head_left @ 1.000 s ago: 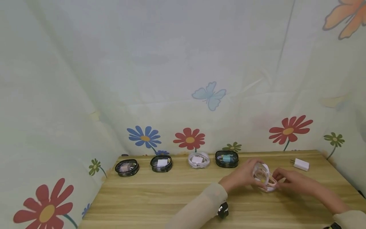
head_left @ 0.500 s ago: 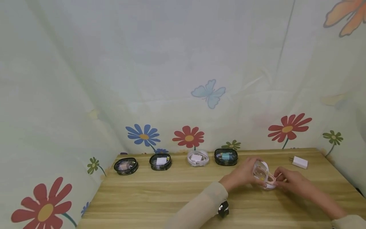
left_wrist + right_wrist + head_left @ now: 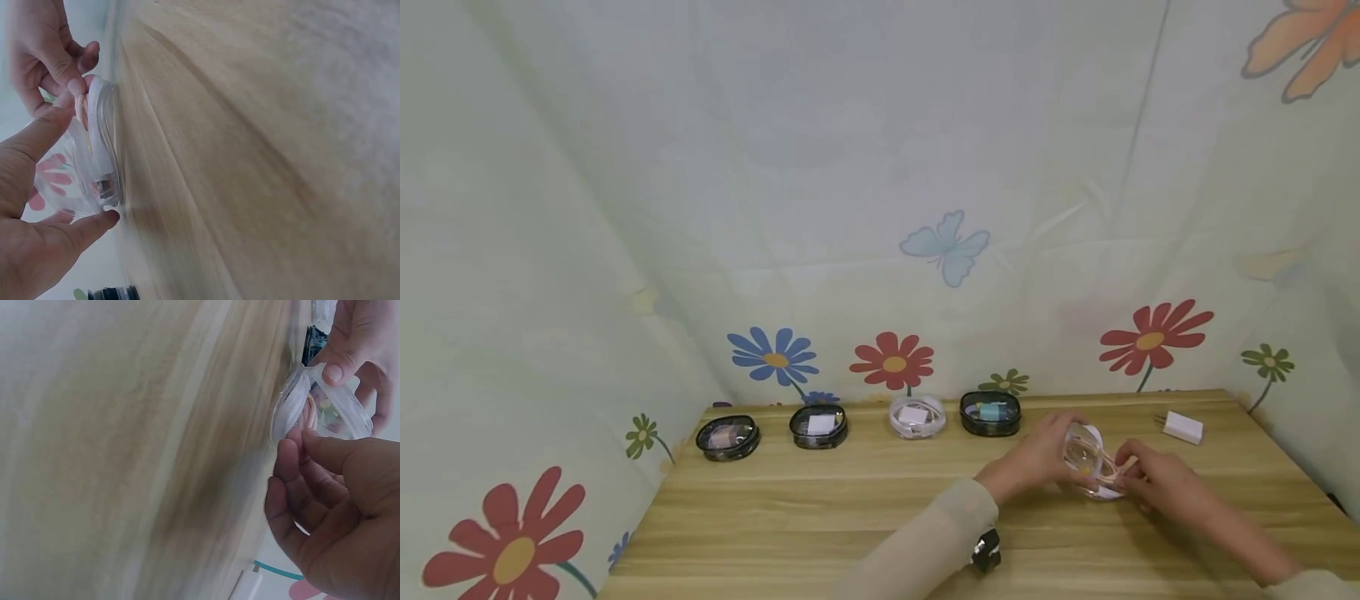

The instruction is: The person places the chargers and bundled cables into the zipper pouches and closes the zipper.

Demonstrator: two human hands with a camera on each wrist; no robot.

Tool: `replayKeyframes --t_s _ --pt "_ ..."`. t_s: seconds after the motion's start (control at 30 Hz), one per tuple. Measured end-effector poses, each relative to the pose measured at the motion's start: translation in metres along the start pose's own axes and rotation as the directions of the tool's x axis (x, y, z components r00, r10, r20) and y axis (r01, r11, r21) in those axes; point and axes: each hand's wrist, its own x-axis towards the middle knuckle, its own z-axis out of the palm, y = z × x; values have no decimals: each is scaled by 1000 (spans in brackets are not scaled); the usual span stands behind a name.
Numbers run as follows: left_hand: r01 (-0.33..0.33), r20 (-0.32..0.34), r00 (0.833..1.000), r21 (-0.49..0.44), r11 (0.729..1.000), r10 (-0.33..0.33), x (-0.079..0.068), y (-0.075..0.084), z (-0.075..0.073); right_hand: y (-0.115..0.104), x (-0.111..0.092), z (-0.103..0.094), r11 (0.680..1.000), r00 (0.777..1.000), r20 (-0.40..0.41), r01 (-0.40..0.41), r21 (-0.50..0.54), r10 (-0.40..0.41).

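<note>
My left hand (image 3: 1051,454) grips a small clear case (image 3: 1081,450) by its sides, thumb on one edge and fingers on the other. The lid stands raised from the base, as the left wrist view shows. Inside lies a coiled pale pink cable (image 3: 309,412), with a white cable (image 3: 99,125) with a metal plug end along the base. At the case's open side my right hand (image 3: 1165,479) pinches the pink coil between thumb and forefinger, its other fingers curled. The case is held close over the wooden table (image 3: 820,517).
A white charger plug (image 3: 1183,427) lies at the back right. Along the back edge stand black-rimmed clear cases, one (image 3: 727,437) at far left, another (image 3: 818,426) beside it and a third (image 3: 990,413) near my left hand. A white-rimmed case (image 3: 917,416) sits among them. A flowered curtain (image 3: 820,275) hangs behind.
The right hand's fingers have shifted slightly at the pink coil, which sits deeper in the case. The left hand keeps its grip on the case, nearly in place.
</note>
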Motion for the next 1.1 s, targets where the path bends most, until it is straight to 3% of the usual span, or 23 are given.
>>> replayKeyframes --t_s 0.17,0.27,0.37,0.53,0.7,0.8,0.97,1.1 --pt "-1 -6 1000 -3 1000 1 -1 0 0 0 1 4 993 995 -59 70 -96 -76" --pt "1 -13 1000 -8 1000 -1 0 0 -1 -2 4 6 965 982 -86 146 -218 -168" --pt "8 -10 1000 -24 1000 -8 0 0 -1 -3 7 7 926 968 -42 223 -304 -247" --pt "12 0 1000 -45 999 -12 -1 1 -1 -3 9 6 906 954 49 295 -302 -294" --pt "8 10 1000 -51 999 -8 -4 2 0 0 9 3 919 960 3 267 -291 -279" --pt "11 13 1000 -58 998 -10 -4 2 0 1 10 1 898 949 -36 283 -337 -312" --pt "-7 9 1000 -64 998 8 -5 0 0 5 11 4 849 914 1 378 -370 -407" --pt "-17 7 1000 -54 998 17 -4 -2 0 10 11 8 837 905 21 401 -373 -424"
